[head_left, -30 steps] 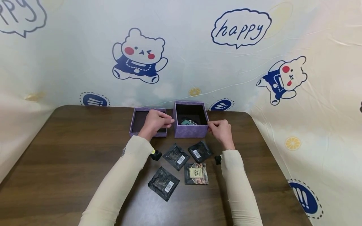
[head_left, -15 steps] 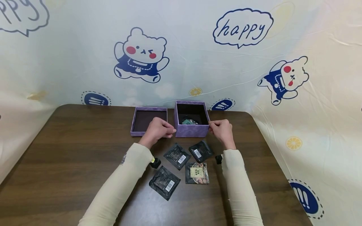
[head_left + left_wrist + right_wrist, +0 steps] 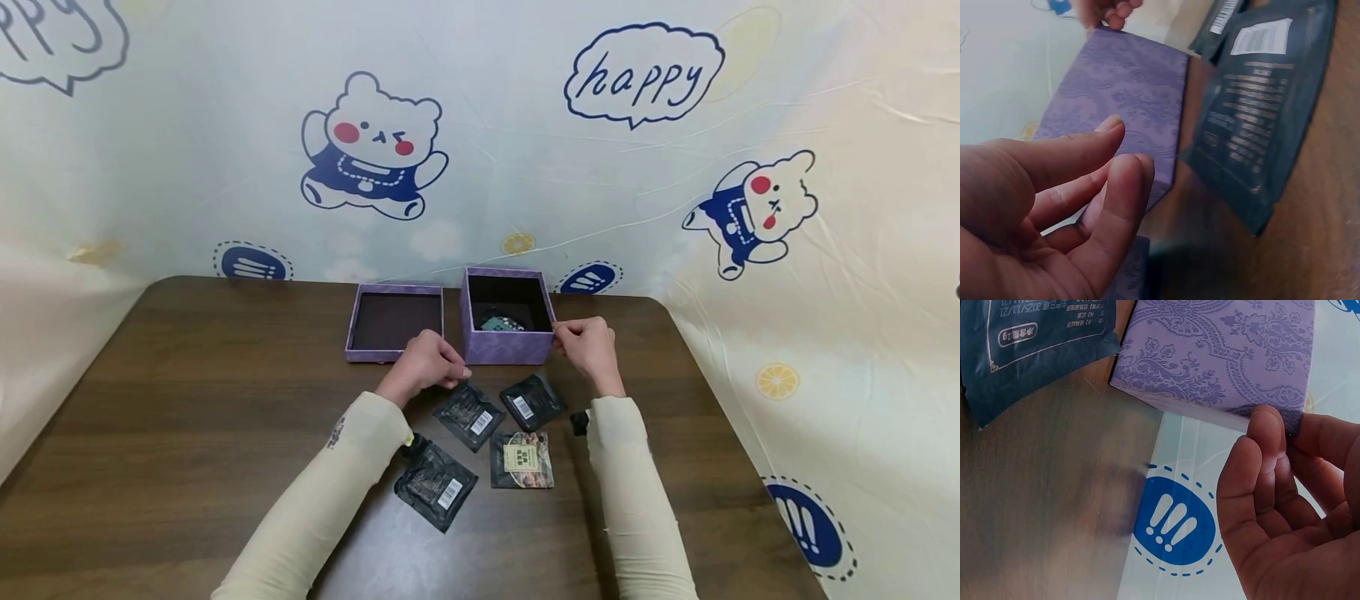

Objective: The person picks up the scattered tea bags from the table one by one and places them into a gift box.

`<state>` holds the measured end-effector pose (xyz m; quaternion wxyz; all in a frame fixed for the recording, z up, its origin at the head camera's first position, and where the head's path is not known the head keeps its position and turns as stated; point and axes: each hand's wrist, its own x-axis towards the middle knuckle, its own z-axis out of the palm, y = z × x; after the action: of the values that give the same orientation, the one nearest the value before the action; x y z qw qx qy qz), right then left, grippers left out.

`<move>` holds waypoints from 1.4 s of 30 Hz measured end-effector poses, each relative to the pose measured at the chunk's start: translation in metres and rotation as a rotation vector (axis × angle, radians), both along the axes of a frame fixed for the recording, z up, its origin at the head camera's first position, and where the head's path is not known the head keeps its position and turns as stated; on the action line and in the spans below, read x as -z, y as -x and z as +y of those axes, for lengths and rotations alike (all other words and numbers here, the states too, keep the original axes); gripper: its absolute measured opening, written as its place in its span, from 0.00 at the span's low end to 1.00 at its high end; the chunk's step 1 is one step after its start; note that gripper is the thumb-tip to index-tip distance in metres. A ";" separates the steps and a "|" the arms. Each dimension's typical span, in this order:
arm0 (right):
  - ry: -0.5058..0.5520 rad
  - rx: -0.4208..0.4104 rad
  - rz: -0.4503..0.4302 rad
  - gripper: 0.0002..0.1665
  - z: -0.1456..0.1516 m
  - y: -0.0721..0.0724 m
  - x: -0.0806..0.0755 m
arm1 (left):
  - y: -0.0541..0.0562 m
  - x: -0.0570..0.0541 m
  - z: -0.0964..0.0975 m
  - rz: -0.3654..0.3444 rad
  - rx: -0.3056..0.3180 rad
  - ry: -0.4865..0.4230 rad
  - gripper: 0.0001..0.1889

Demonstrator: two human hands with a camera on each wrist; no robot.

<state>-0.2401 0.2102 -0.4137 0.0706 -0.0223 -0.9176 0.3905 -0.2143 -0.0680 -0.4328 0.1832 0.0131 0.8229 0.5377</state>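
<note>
My left hand (image 3: 429, 362) hovers at the upper corner of a black sachet (image 3: 468, 415), just below the box. In the left wrist view its fingers are loosely bent, with a gap to the thumb and nothing held. My right hand (image 3: 588, 343) pinches the near right corner of a purple patterned box (image 3: 508, 349) between thumb and fingertips, as the right wrist view shows. The box stands without a lid; dark inside, it holds a small green patterned thing (image 3: 501, 324), partly hidden by the front wall. To its left lies the shallow purple lid (image 3: 393, 321), inside facing up.
Another black sachet (image 3: 533, 402) lies right of the first. Nearer to me are a sachet with a picture front and pale label (image 3: 522, 460) and a black one (image 3: 437, 487), all on the brown wooden table (image 3: 187, 417). A printed cloth (image 3: 495, 150) hangs behind.
My left hand has come down toward me, from over the lid's right side and the box's left edge to the sachet's upper corner. My right hand has stayed at the box corner.
</note>
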 end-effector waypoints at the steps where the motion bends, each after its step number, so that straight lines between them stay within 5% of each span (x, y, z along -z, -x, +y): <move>1: -0.001 -0.001 -0.002 0.13 0.000 0.000 0.000 | 0.000 0.002 0.001 0.003 0.002 0.014 0.04; 7: 0.017 -0.005 -0.028 0.14 -0.002 -0.001 0.000 | -0.002 0.010 0.005 0.048 0.011 0.111 0.04; 16: 0.039 0.000 -0.043 0.14 -0.004 -0.002 -0.001 | -0.001 0.017 0.010 0.151 0.103 0.308 0.09; 27: 0.044 0.005 -0.037 0.14 -0.004 -0.002 -0.001 | -0.002 0.018 0.010 0.215 0.112 0.430 0.07; 33: 0.057 0.010 -0.052 0.14 -0.003 -0.003 0.001 | -0.003 0.014 0.008 0.210 0.112 0.399 0.08; 42: 0.047 0.005 -0.043 0.14 -0.002 -0.002 -0.002 | -0.003 0.003 0.003 0.019 0.091 0.103 0.06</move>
<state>-0.2377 0.2086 -0.4118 0.0511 -0.0348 -0.9095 0.4111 -0.2109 -0.0649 -0.4361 0.2000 0.0459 0.8497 0.4856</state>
